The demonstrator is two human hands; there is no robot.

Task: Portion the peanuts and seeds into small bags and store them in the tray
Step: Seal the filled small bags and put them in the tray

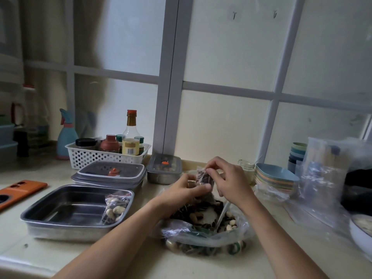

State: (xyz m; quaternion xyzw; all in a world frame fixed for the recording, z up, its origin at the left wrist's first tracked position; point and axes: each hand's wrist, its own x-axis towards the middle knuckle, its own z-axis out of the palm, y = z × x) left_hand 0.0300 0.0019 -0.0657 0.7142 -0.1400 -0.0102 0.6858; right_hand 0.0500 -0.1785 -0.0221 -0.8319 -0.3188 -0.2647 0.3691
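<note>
A small clear bag (203, 176) partly filled with dark seeds is held above the big open plastic bag (203, 232) of peanuts and seeds. My left hand (186, 192) grips its lower part from the left. My right hand (227, 178) pinches its top edge. A white scoop handle (223, 212) sticks out of the big bag. The steel tray (66, 210) at the left holds one filled small bag (114, 207) in its right end.
Behind the tray stand two lidded steel containers (109, 175) and a smaller one (164, 168). A white basket of bottles (106, 152) stands further back. An orange phone (19, 191) lies at the left. Stacked plates (274, 178), a glass jar (246, 168) and clear plastic bags (322, 178) crowd the right.
</note>
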